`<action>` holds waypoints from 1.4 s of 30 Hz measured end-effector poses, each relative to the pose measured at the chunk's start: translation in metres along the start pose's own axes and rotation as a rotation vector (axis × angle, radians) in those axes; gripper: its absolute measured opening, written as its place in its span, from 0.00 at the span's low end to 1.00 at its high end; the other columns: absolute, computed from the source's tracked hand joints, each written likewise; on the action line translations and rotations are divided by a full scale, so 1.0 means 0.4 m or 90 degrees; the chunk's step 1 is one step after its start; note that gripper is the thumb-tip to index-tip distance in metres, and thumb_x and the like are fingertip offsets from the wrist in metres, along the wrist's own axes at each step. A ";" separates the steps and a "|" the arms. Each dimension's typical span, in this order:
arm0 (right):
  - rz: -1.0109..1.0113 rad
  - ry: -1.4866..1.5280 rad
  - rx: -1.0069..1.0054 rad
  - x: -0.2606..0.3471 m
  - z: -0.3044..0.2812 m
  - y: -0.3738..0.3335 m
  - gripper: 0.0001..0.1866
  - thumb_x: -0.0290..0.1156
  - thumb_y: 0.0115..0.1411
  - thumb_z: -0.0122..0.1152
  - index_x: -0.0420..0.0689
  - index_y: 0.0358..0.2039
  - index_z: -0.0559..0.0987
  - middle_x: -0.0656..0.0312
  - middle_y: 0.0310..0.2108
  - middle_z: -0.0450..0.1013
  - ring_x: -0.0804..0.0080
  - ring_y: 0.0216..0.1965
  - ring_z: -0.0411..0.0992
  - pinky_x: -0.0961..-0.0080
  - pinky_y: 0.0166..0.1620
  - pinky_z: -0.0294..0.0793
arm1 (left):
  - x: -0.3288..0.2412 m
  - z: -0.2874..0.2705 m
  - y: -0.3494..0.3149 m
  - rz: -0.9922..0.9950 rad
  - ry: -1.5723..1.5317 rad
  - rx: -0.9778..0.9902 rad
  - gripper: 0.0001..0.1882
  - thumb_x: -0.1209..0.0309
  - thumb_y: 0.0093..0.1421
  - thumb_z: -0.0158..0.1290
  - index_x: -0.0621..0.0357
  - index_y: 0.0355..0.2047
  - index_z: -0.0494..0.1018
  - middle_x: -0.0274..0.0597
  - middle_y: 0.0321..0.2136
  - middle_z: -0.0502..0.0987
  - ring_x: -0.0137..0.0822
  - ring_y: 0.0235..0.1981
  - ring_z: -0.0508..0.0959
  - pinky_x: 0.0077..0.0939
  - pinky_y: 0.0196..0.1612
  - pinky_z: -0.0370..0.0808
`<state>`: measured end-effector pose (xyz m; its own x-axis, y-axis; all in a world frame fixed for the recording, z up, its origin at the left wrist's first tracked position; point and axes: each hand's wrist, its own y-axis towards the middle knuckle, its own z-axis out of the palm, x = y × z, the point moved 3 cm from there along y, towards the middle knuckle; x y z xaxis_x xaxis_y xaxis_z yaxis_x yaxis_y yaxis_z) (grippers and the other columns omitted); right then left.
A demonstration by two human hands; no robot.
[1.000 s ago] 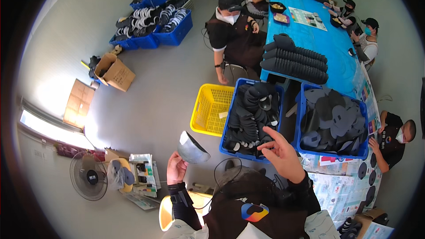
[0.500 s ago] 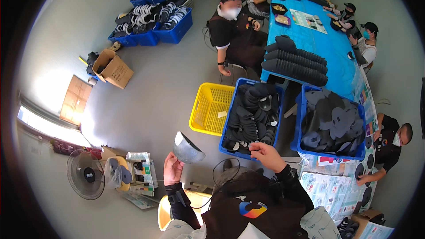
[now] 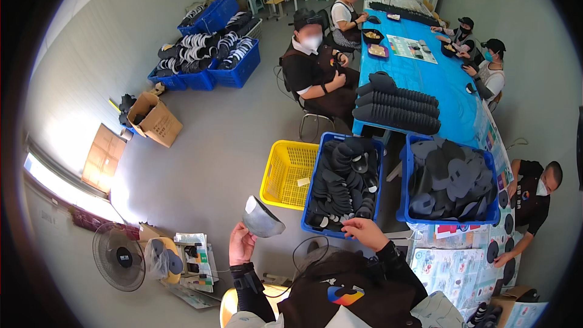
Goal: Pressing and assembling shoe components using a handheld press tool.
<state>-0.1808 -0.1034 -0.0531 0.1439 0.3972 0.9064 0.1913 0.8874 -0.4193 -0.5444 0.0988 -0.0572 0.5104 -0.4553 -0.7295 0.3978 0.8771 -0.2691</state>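
Observation:
My left hand [image 3: 242,244] is closed on the lower edge of a grey, curved, cup-shaped piece [image 3: 265,220] with a pale end. It holds the piece up in front of me, tilted, left of the blue crates. My right hand [image 3: 365,232] hovers by the near rim of a blue crate [image 3: 309,208], its fingers drawn together; whether they hold anything small I cannot make out. That crate is full of black curved pieces [image 3: 340,173], several nested in rows. Beside it stands a yellow slatted crate [image 3: 267,173] with a small pale item inside.
At right, another blue crate [image 3: 402,206] holds flat grey pads [image 3: 458,176]. Beyond, rows of black pieces [image 3: 398,109] lie on the blue-covered table [image 3: 452,94], with co-workers around it. A fan [image 3: 119,256] and a cardboard box [image 3: 159,123] stand to the left.
My view has tilted upward, so the crates and table sit lower. My left hand keeps hold of the grey piece. The seated co-worker's hanging arm has come up to the lap.

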 end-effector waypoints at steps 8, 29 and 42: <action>0.051 -0.008 -0.027 -0.025 -0.023 -0.010 0.17 0.31 0.68 0.59 0.35 0.53 0.78 0.58 0.43 0.81 0.74 0.40 0.79 0.79 0.43 0.76 | 0.025 -0.002 0.011 -0.027 -0.020 0.041 0.03 0.75 0.63 0.52 0.55 0.32 0.70 0.32 0.28 0.75 0.27 0.32 0.76 0.24 0.39 0.78; 0.031 0.011 -0.017 -0.052 -0.027 -0.018 0.16 0.31 0.69 0.58 0.35 0.52 0.78 0.56 0.42 0.82 0.73 0.38 0.81 0.79 0.39 0.77 | 0.123 0.005 -0.008 -0.092 -0.039 0.092 0.03 0.74 0.67 0.51 0.56 0.34 0.73 0.36 0.38 0.79 0.34 0.44 0.79 0.34 0.55 0.75; 0.096 -0.070 -0.156 -0.315 -0.142 0.071 0.28 0.32 0.62 0.65 0.33 0.59 0.72 0.54 0.44 0.78 0.69 0.35 0.80 0.73 0.33 0.80 | 0.257 0.038 0.033 -0.190 -0.033 0.168 0.03 0.70 0.66 0.54 0.54 0.37 0.74 0.40 0.43 0.80 0.40 0.51 0.79 0.43 0.63 0.70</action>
<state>-0.1384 -0.1414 -0.1822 0.0852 0.5552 0.8273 0.4060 0.7389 -0.5377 -0.4751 0.0610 -0.1263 0.3778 -0.6978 -0.6086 0.7133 0.6384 -0.2892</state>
